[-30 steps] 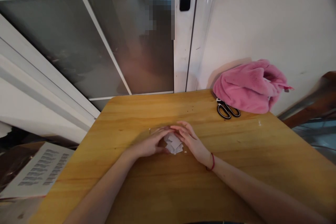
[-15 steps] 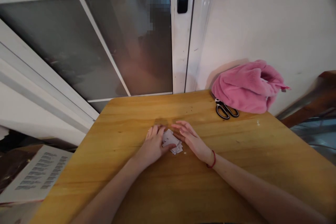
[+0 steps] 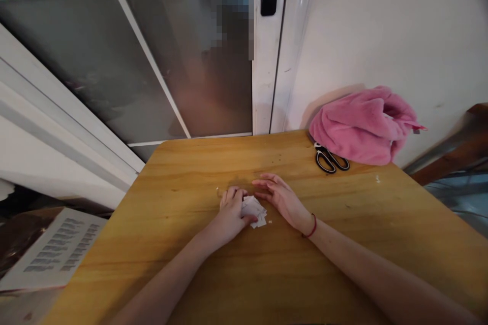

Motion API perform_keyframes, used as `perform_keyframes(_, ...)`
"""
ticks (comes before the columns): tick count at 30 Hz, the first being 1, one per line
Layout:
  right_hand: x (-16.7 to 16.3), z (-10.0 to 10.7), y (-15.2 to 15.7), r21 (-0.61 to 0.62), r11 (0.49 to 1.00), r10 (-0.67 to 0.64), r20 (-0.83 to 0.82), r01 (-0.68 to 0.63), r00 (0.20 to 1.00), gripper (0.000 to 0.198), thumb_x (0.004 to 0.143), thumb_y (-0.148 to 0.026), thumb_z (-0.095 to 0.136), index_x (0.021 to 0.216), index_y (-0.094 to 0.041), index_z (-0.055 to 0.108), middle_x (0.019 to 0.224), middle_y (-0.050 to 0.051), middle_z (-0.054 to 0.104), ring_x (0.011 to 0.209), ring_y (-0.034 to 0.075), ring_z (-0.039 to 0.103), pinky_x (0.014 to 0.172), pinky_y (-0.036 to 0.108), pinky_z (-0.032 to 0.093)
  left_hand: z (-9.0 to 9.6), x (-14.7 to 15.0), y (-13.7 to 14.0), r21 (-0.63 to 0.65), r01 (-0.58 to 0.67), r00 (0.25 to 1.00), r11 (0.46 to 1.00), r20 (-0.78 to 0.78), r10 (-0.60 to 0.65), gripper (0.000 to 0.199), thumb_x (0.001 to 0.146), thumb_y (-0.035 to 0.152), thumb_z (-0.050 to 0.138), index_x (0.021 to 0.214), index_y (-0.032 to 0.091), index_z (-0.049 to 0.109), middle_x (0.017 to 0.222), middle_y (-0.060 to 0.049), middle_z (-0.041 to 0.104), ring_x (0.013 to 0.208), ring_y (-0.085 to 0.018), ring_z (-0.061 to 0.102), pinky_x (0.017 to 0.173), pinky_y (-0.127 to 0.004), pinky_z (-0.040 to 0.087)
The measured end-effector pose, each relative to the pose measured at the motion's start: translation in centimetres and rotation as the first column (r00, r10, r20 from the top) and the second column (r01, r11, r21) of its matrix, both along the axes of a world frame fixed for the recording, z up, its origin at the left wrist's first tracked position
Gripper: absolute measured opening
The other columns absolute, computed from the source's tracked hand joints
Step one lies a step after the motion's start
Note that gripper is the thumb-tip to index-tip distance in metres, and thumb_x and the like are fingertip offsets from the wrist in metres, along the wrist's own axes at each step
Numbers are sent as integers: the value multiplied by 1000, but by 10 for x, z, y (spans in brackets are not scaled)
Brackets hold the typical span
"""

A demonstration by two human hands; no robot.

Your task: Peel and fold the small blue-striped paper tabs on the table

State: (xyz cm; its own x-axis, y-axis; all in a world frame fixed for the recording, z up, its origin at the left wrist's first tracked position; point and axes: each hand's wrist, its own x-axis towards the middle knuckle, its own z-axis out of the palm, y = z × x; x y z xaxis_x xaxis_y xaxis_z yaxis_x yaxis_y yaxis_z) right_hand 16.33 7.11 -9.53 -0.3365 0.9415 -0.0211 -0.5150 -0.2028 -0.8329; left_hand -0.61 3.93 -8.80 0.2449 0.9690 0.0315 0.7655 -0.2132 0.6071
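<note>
A small loose pile of white paper pieces [image 3: 254, 208] lies on the wooden table, with dark marks on some of them. My left hand [image 3: 233, 213] is closed about the pile's left side, fingers curled at the far edge and thumb at the near edge. Close by on the pile's right, my right hand [image 3: 284, 200] is open with fingers stretched toward the papers and holds nothing. It wears a red string bracelet [image 3: 313, 226] at the wrist.
Black-handled scissors [image 3: 331, 158] lie partly under a pink plush cloth [image 3: 366, 124] at the table's [image 3: 229, 279] back right. Tiny white scraps [image 3: 377, 178] dot the tabletop. A frosted-pane door [image 3: 260, 96] stands behind. A printed cardboard box [image 3: 57, 249] sits at left.
The fingers of my left hand have drawn in around the pile, and a tiny scrap now shows left of them. My right hand stays open beside the papers. The view has shifted slightly.
</note>
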Motion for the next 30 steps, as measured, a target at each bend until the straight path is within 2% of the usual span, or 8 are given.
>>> perform_keyframes(4, 0, -1, 1, 7, 1000, -12, -8, 12, 1000, 16, 79, -26, 53, 95, -23, 55, 97, 4, 63, 102, 19, 56, 92, 43, 42, 6, 2, -4, -37, 67, 993, 997, 96, -63, 41, 67, 25, 66, 103, 20, 46, 107, -7, 48, 104, -25, 45, 90, -41, 38)
perform_keyframes(10, 0, 0, 1, -8, 1000, -10, -31, 10, 999, 16, 79, -25, 54, 94, -22, 55, 94, 4, 64, 97, 19, 58, 89, 42, 43, 15, 4, -9, -140, 88, 990, 986, 120, -71, 41, 67, 25, 63, 102, 20, 43, 107, -7, 48, 100, -25, 46, 86, -41, 39)
perform_keyframes(16, -1, -1, 2, -24, 1000, -8, -63, 6, 998, 17, 76, -25, 58, 92, -22, 56, 89, 3, 65, 91, 19, 59, 88, 42, 43, 8, 10, -10, -65, 37, 993, 997, 112, -30, 48, 67, 33, 67, 107, 21, 42, 110, -6, 46, 104, -25, 42, 90, -42, 35)
perform_keyframes(20, -1, 1, 1, -36, 999, -19, -52, 17, 998, 15, 76, -24, 58, 91, -23, 57, 88, 3, 64, 90, 18, 59, 85, 39, 45, 3, 12, -8, -17, 4, 992, 1000, 127, -2, 25, 79, 40, 53, 92, 19, 45, 98, -5, 47, 94, -21, 44, 84, -38, 37)
perform_keyframes(21, -1, 2, 1, -42, 999, -26, -47, 24, 999, 14, 76, -23, 58, 90, -23, 57, 88, 2, 64, 90, 18, 59, 84, 39, 45, 2, 11, -7, -20, 10, 993, 1000, 122, -8, 25, 80, 41, 52, 88, 19, 45, 95, -4, 47, 91, -21, 44, 82, -37, 38)
perform_keyframes(23, -1, 3, 1, -53, 998, -39, -47, 37, 998, 14, 75, -23, 58, 89, -22, 57, 86, 2, 64, 88, 17, 59, 84, 38, 45, 2, 11, -8, -11, 30, 995, 999, 98, -29, 33, 73, 44, 60, 90, 19, 46, 96, -4, 47, 91, -22, 44, 82, -38, 38)
perform_keyframes(26, -1, 3, 1, -60, 998, -35, -58, 32, 998, 14, 75, -23, 58, 89, -22, 56, 84, 1, 63, 84, 17, 59, 84, 40, 45, 3, 11, -11, 25, 83, 995, 996, 50, -85, 56, 61, 42, 71, 106, 20, 46, 105, -5, 47, 99, -25, 41, 87, -41, 34)
perform_keyframes(30, -2, 2, 1, -53, 997, -59, -48, 56, 997, 15, 74, -22, 59, 89, -22, 56, 84, 2, 63, 86, 16, 59, 83, 37, 45, 4, 10, -12, -28, 129, 991, 991, 28, -129, 51, 63, 37, 70, 105, 19, 49, 103, -5, 48, 98, -25, 41, 86, -40, 34)
